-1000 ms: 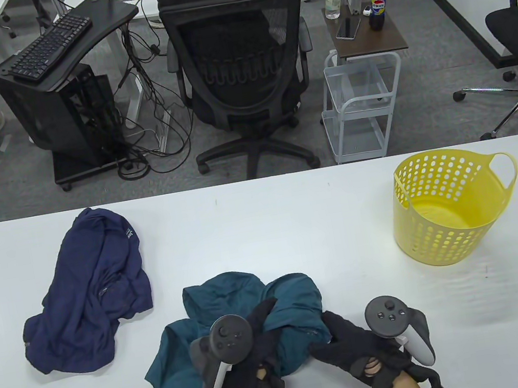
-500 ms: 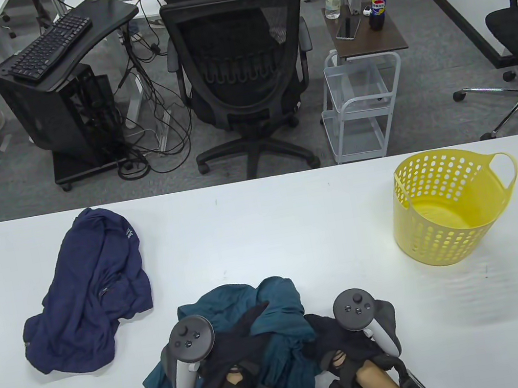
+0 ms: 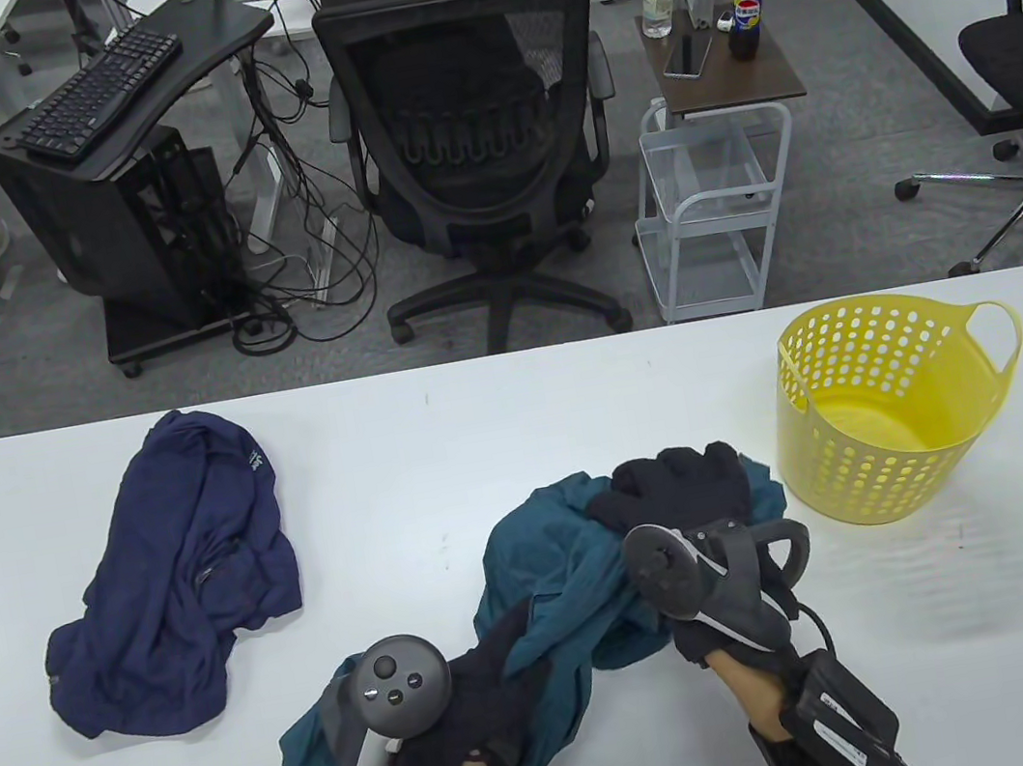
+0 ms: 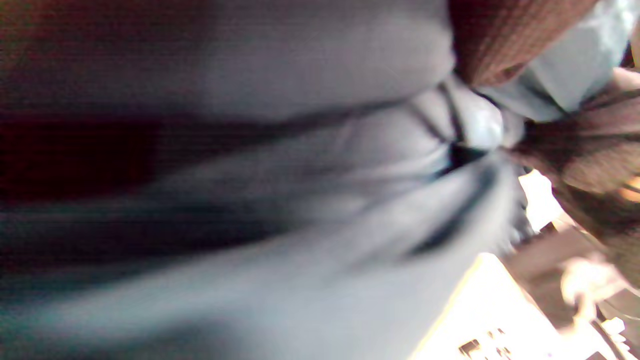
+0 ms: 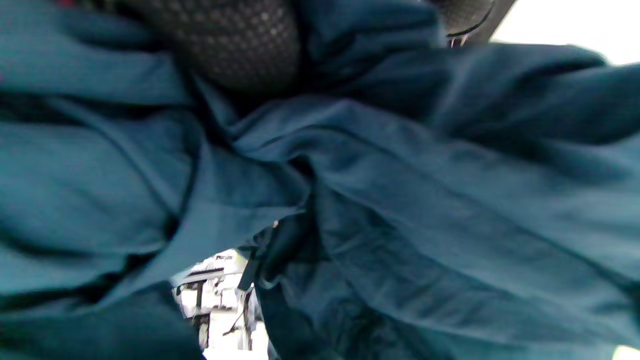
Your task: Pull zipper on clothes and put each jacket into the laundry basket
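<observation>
A teal jacket point(image 3: 543, 573) hangs bunched between my two hands near the table's front edge. My right hand point(image 3: 676, 485) grips its upper end, raised above the table just left of the yellow laundry basket point(image 3: 868, 465). My left hand point(image 3: 495, 665) holds the lower part close to the table. In the right wrist view the teal jacket point(image 5: 400, 200) fills the frame under my gloved fingers point(image 5: 240, 40). The left wrist view is blurred, with fabric folds point(image 4: 300, 175) running toward my fingers point(image 4: 500, 35). A navy jacket point(image 3: 172, 577) lies crumpled at the left. The basket holds no clothes.
The white table point(image 3: 520, 431) ends at its far edge just behind the basket and the navy jacket. Beyond it stand an office chair point(image 3: 475, 134), a small wire trolley point(image 3: 708, 213) and a desk with a keyboard point(image 3: 95, 90).
My right hand has risen and moved right toward the basket, pulling the teal jacket up with it. My left hand stayed low at the front, holding the jacket's lower part.
</observation>
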`<state>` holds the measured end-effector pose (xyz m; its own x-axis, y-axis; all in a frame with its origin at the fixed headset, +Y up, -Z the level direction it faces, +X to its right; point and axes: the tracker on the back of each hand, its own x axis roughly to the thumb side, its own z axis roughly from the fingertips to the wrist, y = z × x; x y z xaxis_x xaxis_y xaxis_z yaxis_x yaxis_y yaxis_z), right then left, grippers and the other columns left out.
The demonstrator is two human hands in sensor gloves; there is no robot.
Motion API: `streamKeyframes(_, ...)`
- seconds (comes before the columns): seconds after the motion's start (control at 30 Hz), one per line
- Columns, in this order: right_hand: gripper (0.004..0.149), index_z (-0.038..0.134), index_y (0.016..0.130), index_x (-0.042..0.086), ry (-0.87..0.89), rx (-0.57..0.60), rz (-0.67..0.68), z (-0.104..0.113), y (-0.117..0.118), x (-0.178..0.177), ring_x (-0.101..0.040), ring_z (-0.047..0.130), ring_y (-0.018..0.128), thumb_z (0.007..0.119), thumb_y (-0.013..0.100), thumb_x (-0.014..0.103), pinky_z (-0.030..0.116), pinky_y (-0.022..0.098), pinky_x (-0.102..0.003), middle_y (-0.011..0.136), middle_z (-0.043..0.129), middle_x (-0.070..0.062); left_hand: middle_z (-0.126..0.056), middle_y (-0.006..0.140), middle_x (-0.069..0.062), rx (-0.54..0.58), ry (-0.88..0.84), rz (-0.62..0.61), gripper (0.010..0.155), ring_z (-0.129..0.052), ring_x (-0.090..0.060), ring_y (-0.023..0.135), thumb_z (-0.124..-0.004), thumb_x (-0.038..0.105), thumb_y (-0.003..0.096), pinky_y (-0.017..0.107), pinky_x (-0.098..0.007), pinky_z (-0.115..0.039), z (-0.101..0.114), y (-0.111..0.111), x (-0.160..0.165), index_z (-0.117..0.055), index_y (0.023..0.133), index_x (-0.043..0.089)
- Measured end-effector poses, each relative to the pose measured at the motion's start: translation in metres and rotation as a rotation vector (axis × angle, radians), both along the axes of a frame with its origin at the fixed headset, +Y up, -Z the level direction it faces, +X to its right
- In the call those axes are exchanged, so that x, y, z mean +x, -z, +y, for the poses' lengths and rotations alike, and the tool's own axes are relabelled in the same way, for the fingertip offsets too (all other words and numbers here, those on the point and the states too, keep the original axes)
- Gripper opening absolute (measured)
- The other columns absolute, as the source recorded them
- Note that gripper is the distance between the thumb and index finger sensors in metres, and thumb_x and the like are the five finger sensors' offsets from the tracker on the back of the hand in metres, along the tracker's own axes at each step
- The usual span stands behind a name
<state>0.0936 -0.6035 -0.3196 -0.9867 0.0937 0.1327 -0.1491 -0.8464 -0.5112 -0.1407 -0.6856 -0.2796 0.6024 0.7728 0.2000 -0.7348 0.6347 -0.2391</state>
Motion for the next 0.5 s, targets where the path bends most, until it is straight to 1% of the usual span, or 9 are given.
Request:
streamKeyframes(0.07, 0.048, 0.078, 0.089, 0.051, -0.02, -0.087, -0.056, -0.019, 0.012, 0.002, -0.031, 0.067, 0.102, 0.089, 0.047, 0.029, 0.047, 0.074, -0.066, 0.106, 0.076, 0.013, -0.08, 0.102, -0.004, -0.1, 0.0, -0.068, 0.074, -0.102, -0.026, 0.068, -0.077, 0.059, 0.038, 0.035, -0.041, -0.087, -0.01, 0.002, 0.004, -0.053, 0.104, 0.037)
streamKeyframes(0.1, 0.056, 0.07, 0.097, 0.049, -0.034, -0.155, -0.097, -0.03, 0.018, 0.004, -0.034, 0.063, 0.104, 0.09, 0.045, 0.038, 0.045, 0.074, -0.067, 0.111, 0.071, 0.01, -0.075, 0.106, -0.006, -0.132, 0.015, -0.072, 0.077, -0.096, -0.031, 0.076, -0.077, 0.061, 0.0376, 0.041, -0.046, -0.084, -0.013, 0.003, 0.005, -0.049, 0.105, 0.036)
streamKeyframes(0.13, 0.066, 0.06, 0.102, 0.048, -0.053, -0.267, -0.156, -0.045, 0.025, 0.007, -0.037, 0.057, 0.107, 0.089, 0.043, 0.043, 0.044, 0.074, -0.068, 0.115, 0.063, 0.008, -0.069, 0.109, -0.007, -0.164, 0.059, -0.069, 0.078, -0.09, -0.035, 0.082, -0.076, 0.062, 0.0376, 0.046, -0.051, -0.081, -0.017, 0.004, 0.005, -0.047, 0.106, 0.037)
streamKeyframes(0.17, 0.07, 0.056, 0.104, 0.046, -0.058, -0.352, -0.182, -0.057, 0.028, 0.013, -0.037, 0.054, 0.108, 0.088, 0.042, 0.047, 0.043, 0.074, -0.068, 0.117, 0.059, 0.009, -0.066, 0.111, -0.007, -0.168, 0.126, -0.056, 0.078, -0.084, -0.037, 0.088, -0.075, 0.062, 0.038, 0.051, -0.054, -0.077, -0.019, 0.005, 0.005, -0.045, 0.106, 0.037)
streamKeyframes(0.2, 0.071, 0.055, 0.105, 0.043, -0.044, -0.374, -0.179, -0.063, 0.028, 0.015, -0.039, 0.053, 0.108, 0.088, 0.042, 0.047, 0.043, 0.074, -0.068, 0.118, 0.058, 0.007, -0.063, 0.112, -0.007, -0.161, 0.171, -0.045, 0.078, -0.078, -0.039, 0.092, -0.074, 0.063, 0.0382, 0.055, -0.056, -0.073, -0.02, 0.006, 0.004, -0.045, 0.106, 0.039)
streamKeyframes(0.3, 0.065, 0.063, 0.103, 0.04, 0.049, -0.346, -0.174, -0.072, 0.016, 0.027, -0.039, 0.059, 0.106, 0.089, 0.043, 0.043, 0.046, 0.073, -0.067, 0.115, 0.063, 0.006, -0.063, 0.113, -0.005, -0.117, 0.362, 0.037, 0.072, -0.069, -0.04, 0.098, -0.072, 0.061, 0.0395, 0.061, -0.058, -0.067, -0.015, 0.007, -0.004, -0.05, 0.105, 0.04)
streamKeyframes(0.4, 0.055, 0.074, 0.097, 0.038, 0.089, -0.298, -0.124, -0.069, -0.007, 0.031, -0.038, 0.069, 0.1, 0.088, 0.044, 0.042, 0.052, 0.072, -0.064, 0.111, 0.07, 0.005, -0.07, 0.111, 0.0, -0.077, 0.431, 0.117, 0.06, -0.065, -0.039, 0.101, -0.073, 0.053, 0.0416, 0.064, -0.06, -0.063, -0.007, 0.007, -0.013, -0.065, 0.1, 0.042)
streamKeyframes(0.47, 0.046, 0.085, 0.088, 0.037, 0.091, -0.292, -0.046, -0.068, -0.025, 0.028, -0.031, 0.086, 0.086, 0.089, 0.043, 0.045, 0.061, 0.069, -0.059, 0.099, 0.085, 0.007, -0.074, 0.109, 0.004, -0.063, 0.486, 0.128, 0.051, -0.062, -0.038, 0.102, -0.074, 0.046, 0.0424, 0.066, -0.061, -0.06, -0.005, 0.008, -0.016, -0.075, 0.094, 0.045)
streamKeyframes(0.5, 0.041, 0.089, 0.083, 0.037, 0.091, -0.328, 0.022, -0.069, -0.034, 0.023, -0.026, 0.093, 0.074, 0.088, 0.043, 0.047, 0.066, 0.066, -0.055, 0.09, 0.093, 0.007, -0.074, 0.11, 0.006, -0.059, 0.53, 0.099, 0.048, -0.059, -0.038, 0.104, -0.075, 0.044, 0.0424, 0.067, -0.062, -0.059, -0.006, 0.009, -0.017, -0.078, 0.09, 0.047)
